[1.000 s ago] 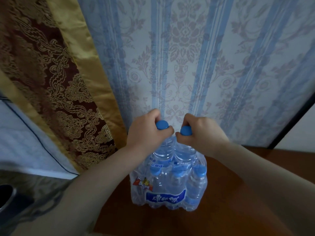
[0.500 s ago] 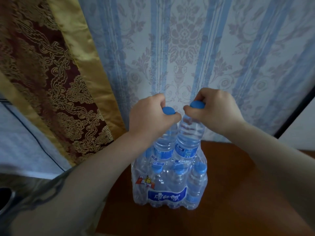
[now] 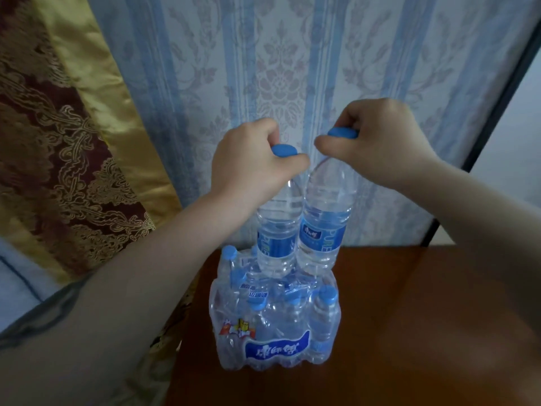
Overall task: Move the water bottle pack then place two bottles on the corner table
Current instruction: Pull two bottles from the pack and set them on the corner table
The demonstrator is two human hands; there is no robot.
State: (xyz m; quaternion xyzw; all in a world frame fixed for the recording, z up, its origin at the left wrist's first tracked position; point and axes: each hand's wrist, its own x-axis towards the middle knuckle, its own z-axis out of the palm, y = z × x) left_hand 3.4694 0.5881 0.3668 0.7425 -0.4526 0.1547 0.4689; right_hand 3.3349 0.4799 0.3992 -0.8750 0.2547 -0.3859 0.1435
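Now both hands are up over the pack, each pinching a bottle by its blue cap. Left hand (image 3: 251,165) is closed round the cap of the left bottle (image 3: 276,230), thumb and fingers wrapped tight; right hand (image 3: 377,142) is closed the same way on the right bottle (image 3: 323,218), held a touch higher. Both bottles hang upright, side by side and just about touching, their bases right at the torn top of the shrink-wrapped water bottle pack (image 3: 272,317), which sits below the hands on the brown corner table (image 3: 409,303). Whether the bases are fully clear of the film, hard to call from this angle.

Full bottles, so expect real weight dangling from a small smooth cap, and that grip looks like the weak point: a slip there and the bottle drops onto the pack. Clear plastic walls will give if squeezed, so shifting to the ribbed body near the label should be steadier for setting down. Loose wrap may snag the bases on the way out. Bare tabletop lies to the right of the right hand, an obvious landing spot
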